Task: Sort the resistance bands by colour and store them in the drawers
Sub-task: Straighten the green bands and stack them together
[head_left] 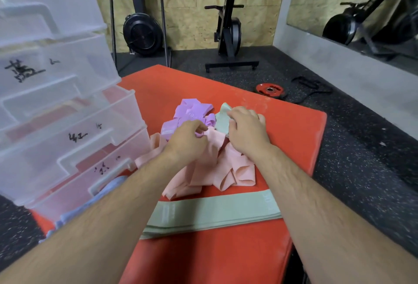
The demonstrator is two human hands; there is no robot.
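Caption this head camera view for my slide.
Left hand pinches a purple band, right hand holds a green band, over pink bands on a red mat beside clear drawers.

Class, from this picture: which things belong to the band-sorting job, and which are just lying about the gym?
Belong to the job: purple bands, pink bands, green bands, blue bands, labelled clear drawers, red mat under them.
Just lying about: red weight plate, black cord on the floor, black fan machine, black upright machine.

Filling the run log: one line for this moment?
left hand pinches purple band | right hand grips green band | peach bands piled
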